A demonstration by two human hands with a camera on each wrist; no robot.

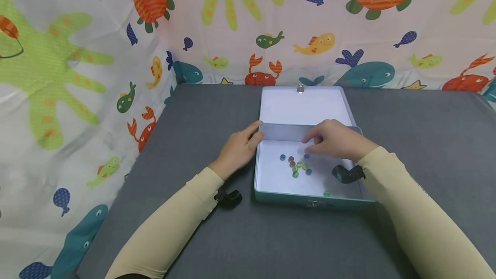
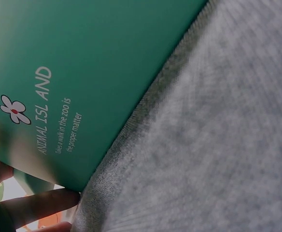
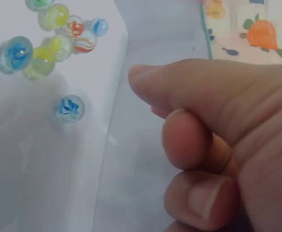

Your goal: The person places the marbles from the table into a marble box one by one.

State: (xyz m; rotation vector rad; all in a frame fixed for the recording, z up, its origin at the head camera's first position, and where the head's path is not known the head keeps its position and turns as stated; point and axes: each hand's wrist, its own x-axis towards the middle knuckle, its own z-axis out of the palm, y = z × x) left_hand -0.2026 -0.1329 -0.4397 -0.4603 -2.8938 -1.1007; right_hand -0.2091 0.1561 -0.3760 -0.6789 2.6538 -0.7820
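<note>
A green tin box (image 1: 314, 201) with a white inside lies on the grey table, its lid (image 1: 306, 106) swung back. My left hand (image 1: 238, 147) grips the box's far left corner; in the left wrist view its fingers (image 2: 44, 205) reach around the printed side. Above the box's far right part hangs my right hand (image 1: 337, 140), thumb and fingers loosely bent, with no object visible between them. Several glass marbles cluster on the box floor, among them a blue marble (image 3: 69, 108) nearest that hand and a yellow marble (image 3: 40, 61). One green marble (image 1: 327, 193) lies apart by the front wall.
A metal clasp (image 1: 300, 88) sits on the lid's far edge, and a latch (image 1: 312, 203) on the box front. A cloth (image 1: 228, 46) printed with sea animals hangs behind and left of the table (image 1: 209, 115). Dark wrist cameras (image 1: 228, 199) are strapped on both sleeves.
</note>
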